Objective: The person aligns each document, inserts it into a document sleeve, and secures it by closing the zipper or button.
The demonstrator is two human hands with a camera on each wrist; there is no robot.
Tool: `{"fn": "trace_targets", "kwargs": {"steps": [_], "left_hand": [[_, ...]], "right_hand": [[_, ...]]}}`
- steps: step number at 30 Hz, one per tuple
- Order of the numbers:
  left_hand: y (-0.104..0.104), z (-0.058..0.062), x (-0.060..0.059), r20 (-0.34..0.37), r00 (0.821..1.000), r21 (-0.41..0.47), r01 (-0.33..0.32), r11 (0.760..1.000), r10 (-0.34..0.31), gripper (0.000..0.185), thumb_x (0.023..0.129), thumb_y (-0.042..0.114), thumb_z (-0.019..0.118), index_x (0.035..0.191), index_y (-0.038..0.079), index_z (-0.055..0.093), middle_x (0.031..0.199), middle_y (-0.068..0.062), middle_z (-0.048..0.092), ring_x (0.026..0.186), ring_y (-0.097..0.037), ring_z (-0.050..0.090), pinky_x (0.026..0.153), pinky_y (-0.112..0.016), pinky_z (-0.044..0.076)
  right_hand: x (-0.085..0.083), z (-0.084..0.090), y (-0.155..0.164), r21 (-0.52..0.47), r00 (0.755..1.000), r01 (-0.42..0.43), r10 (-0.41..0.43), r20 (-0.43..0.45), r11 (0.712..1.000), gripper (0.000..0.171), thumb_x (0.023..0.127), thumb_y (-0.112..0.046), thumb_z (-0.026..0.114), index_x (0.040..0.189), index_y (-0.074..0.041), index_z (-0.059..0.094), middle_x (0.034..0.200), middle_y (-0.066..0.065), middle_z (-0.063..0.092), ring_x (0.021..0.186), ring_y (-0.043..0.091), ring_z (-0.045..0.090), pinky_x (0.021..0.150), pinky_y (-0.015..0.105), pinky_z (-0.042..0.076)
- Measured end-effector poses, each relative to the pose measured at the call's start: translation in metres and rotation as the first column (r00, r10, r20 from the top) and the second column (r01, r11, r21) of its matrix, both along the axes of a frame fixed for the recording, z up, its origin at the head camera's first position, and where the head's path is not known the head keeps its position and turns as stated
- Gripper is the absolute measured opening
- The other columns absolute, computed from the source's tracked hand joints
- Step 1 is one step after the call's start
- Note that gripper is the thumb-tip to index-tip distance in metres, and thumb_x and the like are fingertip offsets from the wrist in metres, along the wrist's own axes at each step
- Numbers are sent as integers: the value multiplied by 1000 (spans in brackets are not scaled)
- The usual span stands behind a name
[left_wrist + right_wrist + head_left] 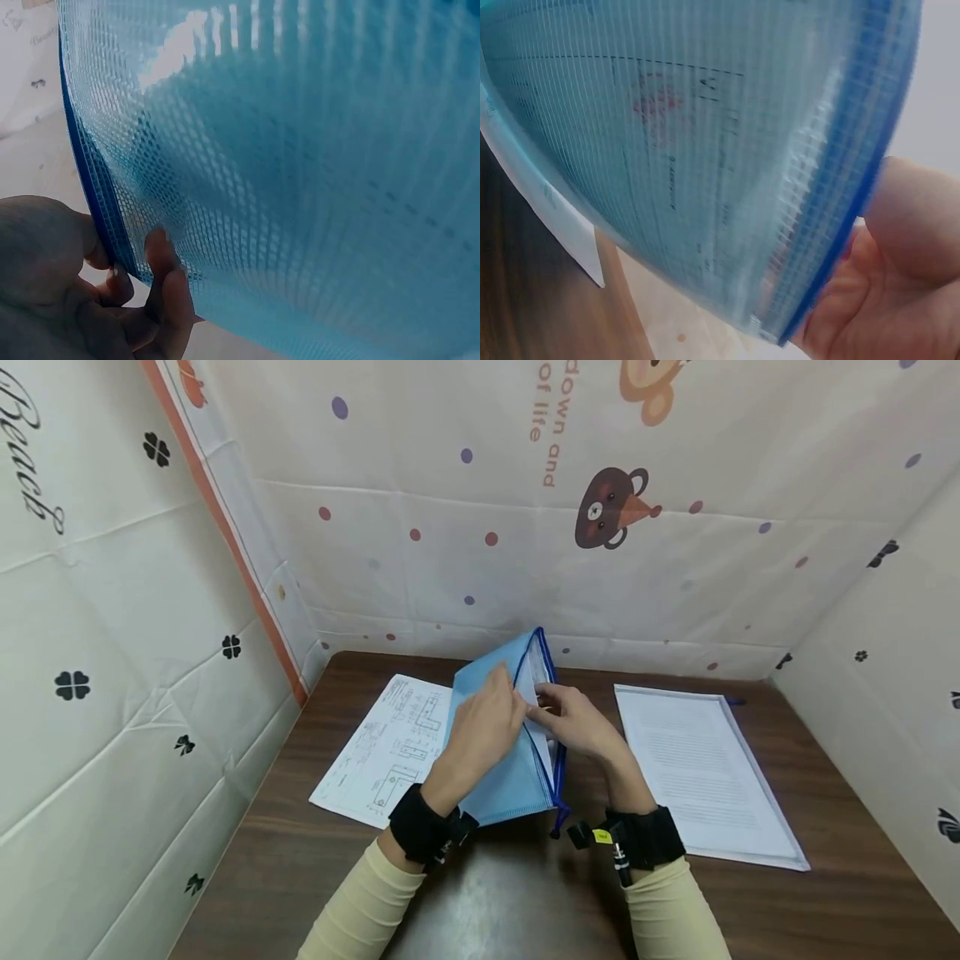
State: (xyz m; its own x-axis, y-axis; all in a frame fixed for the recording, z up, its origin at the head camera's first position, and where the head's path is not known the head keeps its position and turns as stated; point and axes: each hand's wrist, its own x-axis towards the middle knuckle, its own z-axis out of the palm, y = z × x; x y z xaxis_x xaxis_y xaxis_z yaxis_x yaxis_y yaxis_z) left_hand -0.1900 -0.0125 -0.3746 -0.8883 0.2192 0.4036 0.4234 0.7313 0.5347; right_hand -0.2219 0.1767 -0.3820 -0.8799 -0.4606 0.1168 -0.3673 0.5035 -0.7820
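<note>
A light-blue mesh zipper pouch (498, 777) with dark-blue zip edges stands tilted on the table, its mouth parted toward the right. White paper (534, 672) shows inside the mouth. My left hand (489, 714) pinches the pouch's near zip edge; in the left wrist view, thumb and fingers lie on both sides of that edge. My right hand (581, 722) reaches over the other zip edge into the mouth, its fingers bent and the thumb close to the left fingertips. What its fingertips hold is hidden; I cannot tell. Print and a red mark (658, 105) show through the mesh.
A sheet with hand-drawn technical figures (390, 760) lies left of the pouch, partly under it. To the right lies a stack of printed pages (705, 768) in a clear-edged folder, with a blue item (737, 701) at its far corner. Patterned cloth walls surround the brown table (480, 902).
</note>
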Motion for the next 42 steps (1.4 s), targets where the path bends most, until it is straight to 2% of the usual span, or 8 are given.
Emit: {"fn": "trace_targets", "kwargs": {"steps": [3, 7, 10, 14, 19, 24, 31, 42], "left_hand": [[-6, 0, -1, -1, 1000, 9, -26, 1000, 26, 46, 112, 18, 44, 149, -9, 43, 91, -8, 56, 54, -15, 49, 46, -27, 40], [-19, 2, -7, -25, 997, 40, -68, 997, 69, 23, 111, 16, 47, 122, -2, 56, 82, -5, 50, 54, -17, 51, 44, -29, 41], [-31, 3, -13, -47, 994, 65, -97, 993, 100, 19, 110, 15, 46, 115, -1, 57, 83, -7, 52, 57, -19, 52, 44, -30, 41], [-49, 6, -18, -65, 988, 89, -135, 987, 141, 37, 109, 15, 44, 136, -9, 55, 94, -11, 61, 62, -21, 55, 46, -33, 43], [-71, 13, -21, -80, 974, 118, -201, 972, 211, 41, 111, 16, 43, 140, -10, 54, 104, -18, 65, 66, -26, 58, 51, -39, 47], [-91, 19, -24, -93, 958, 137, -257, 956, 271, 42, 112, 16, 42, 143, -10, 53, 115, -23, 67, 70, -30, 60, 55, -43, 49], [-112, 22, -25, -102, 933, 138, -331, 933, 346, 41, 113, 18, 45, 143, -8, 54, 123, -23, 64, 75, -32, 61, 60, -46, 52], [-121, 26, -24, -123, 932, 174, -318, 932, 341, 38, 113, 19, 41, 135, -7, 56, 123, -23, 62, 72, -30, 56, 59, -42, 47]], "right_hand": [[2, 1, 1, -36, 999, 40, -40, -13, 999, 49, 110, -24, 61, 149, 4, 53, 136, 25, 65, 108, 35, 71, 78, 38, 63], [3, 4, 4, -94, 991, 95, -103, -84, 991, 43, 109, -26, 64, 143, -1, 61, 125, 18, 70, 99, 28, 72, 78, 41, 63], [3, 6, 7, -90, 980, 128, -140, -143, 988, 41, 107, -31, 66, 139, -4, 65, 120, 13, 71, 99, 27, 71, 82, 46, 60], [3, 8, 9, -64, 977, 152, -159, -142, 986, 49, 106, -39, 68, 144, -10, 61, 134, 10, 67, 115, 32, 67, 95, 52, 55], [1, 10, 7, -3, 978, 167, -166, -125, 986, 68, 103, -49, 67, 157, -13, 48, 159, 12, 48, 143, 38, 49, 114, 59, 42], [-1, 8, 2, 111, 982, 133, -115, -152, 985, 89, 100, -57, 68, 169, -20, 26, 175, 9, 22, 160, 36, 21, 123, 64, 24], [-4, -4, -11, 206, 979, 25, 18, -205, 978, 108, 94, -54, 78, 172, -24, 10, 178, 4, 6, 163, 32, 2, 126, 66, 9], [-1, -19, -25, 268, 972, -10, 72, -223, 963, 114, 89, -54, 83, 172, -24, 10, 178, 6, 3, 163, 36, -2, 125, 67, 1]]}}
